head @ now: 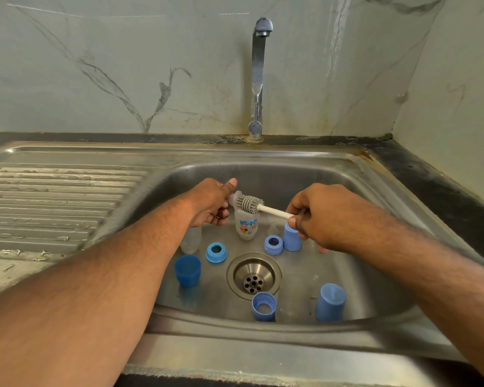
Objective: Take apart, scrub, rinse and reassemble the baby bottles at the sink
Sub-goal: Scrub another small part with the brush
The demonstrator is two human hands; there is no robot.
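Observation:
Over the steel sink basin point(347, 275), my left hand point(213, 202) pinches a small clear teat point(234, 197). My right hand point(319, 216) grips the white handle of a bottle brush point(250, 203), whose grey bristle head touches the teat. Below them stands a clear printed bottle point(246, 226); a second clear bottle point(191, 240) stands partly behind my left wrist. Blue parts lie around the drain point(254, 276): three caps point(187, 270) point(291, 237) point(330, 302) and three screw rings point(216, 252) point(273, 244) point(263, 306).
A chrome tap point(259, 76) rises behind the basin; no water runs from it. A ribbed, wet draining board point(53, 202) lies to the left. A dark counter edge point(430, 174) and marble wall close off the right side.

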